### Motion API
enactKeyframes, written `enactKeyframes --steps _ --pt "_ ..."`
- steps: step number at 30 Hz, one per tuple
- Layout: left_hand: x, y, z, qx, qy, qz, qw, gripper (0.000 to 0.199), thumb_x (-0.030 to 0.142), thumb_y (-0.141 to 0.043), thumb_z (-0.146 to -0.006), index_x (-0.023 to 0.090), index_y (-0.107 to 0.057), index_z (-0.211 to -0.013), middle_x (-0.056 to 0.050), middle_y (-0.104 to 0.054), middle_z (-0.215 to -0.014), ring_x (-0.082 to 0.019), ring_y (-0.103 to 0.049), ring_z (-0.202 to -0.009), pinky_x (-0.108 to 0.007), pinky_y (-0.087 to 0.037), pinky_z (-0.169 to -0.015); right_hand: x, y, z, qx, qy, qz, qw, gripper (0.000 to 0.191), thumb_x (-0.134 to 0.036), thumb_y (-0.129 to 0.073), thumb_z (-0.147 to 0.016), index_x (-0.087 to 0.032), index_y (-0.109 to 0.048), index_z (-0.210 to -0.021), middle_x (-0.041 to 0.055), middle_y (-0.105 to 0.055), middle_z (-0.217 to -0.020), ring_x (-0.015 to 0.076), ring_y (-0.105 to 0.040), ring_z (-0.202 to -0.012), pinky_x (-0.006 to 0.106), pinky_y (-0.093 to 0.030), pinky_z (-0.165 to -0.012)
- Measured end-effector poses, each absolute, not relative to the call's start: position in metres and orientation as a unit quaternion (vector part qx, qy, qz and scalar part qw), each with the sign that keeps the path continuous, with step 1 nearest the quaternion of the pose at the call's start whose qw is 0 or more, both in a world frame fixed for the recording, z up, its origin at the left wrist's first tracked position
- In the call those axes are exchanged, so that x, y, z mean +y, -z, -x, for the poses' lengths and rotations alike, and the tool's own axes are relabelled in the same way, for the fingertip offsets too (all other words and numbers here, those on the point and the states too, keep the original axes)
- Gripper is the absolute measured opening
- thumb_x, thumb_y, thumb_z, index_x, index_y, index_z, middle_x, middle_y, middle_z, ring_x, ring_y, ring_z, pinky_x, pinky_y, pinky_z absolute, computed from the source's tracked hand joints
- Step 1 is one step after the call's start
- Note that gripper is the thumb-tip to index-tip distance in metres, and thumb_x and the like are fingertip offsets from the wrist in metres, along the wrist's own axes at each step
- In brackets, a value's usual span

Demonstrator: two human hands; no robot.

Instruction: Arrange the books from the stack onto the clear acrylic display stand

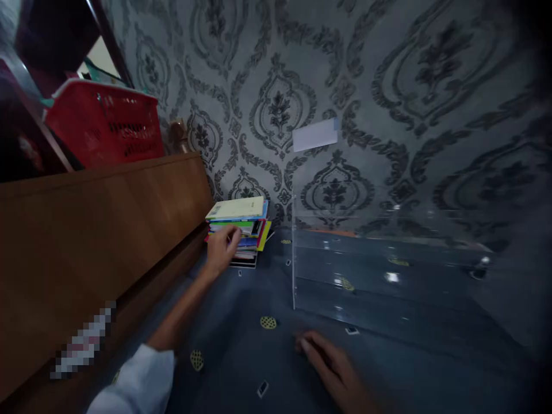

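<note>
A stack of books and booklets (237,208) in mixed colours stands on the dark blue patterned cloth, near the wall. My left hand (222,248) is at the front of the stack, fingers curled against it; whether they grip a booklet is too small to tell. Low in the view, my right hand (325,363) hovers over the cloth with its fingers bent together, and what they hold, if anything, is hidden. Beyond it a clear acrylic shelf (366,264) rests on the cloth near the wall.
A brown wooden cabinet (107,224) runs along the left, with a red plastic basket (107,123) on top. Patterned wallpaper covers the wall behind, with a white label (315,135) in front. Yellow and white motifs mark the cloth (233,322).
</note>
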State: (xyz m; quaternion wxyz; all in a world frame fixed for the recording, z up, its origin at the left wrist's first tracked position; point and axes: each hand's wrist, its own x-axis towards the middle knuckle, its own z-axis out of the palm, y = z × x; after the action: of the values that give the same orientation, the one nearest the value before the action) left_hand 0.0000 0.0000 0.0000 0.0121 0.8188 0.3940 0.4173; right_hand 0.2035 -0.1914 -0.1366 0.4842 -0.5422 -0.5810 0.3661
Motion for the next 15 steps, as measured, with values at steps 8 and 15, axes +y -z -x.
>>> enactKeyframes --steps 8,15 --pt "0.109 -0.044 -0.061 0.518 -0.102 -0.845 -0.086 0.069 0.059 -0.029 -0.101 0.015 -0.027 -0.154 -0.018 -0.028 -0.163 -0.035 -0.022 -0.151 -0.059 -0.025 -0.116 -0.198 0.137 -0.204 -0.604 -0.357 0.545 0.458 0.043 -0.058 -0.042 -0.093 -0.022 -0.061 -0.08 0.0035 -0.063 -0.078 0.0208 -0.061 -0.075 0.03 -0.048 -0.069" --pt "0.112 -0.032 -0.048 0.504 -0.024 -0.862 -0.055 0.084 0.077 -0.028 -0.092 0.022 -0.029 -0.154 -0.017 -0.024 -0.164 -0.037 -0.024 -0.151 -0.065 -0.026 -0.113 -0.197 0.136 -0.205 -0.611 -0.348 0.528 0.476 0.04 -0.053 -0.042 -0.095 -0.021 -0.058 -0.076 0.0023 -0.061 -0.075 0.0193 -0.058 -0.072 0.029 -0.045 -0.067"
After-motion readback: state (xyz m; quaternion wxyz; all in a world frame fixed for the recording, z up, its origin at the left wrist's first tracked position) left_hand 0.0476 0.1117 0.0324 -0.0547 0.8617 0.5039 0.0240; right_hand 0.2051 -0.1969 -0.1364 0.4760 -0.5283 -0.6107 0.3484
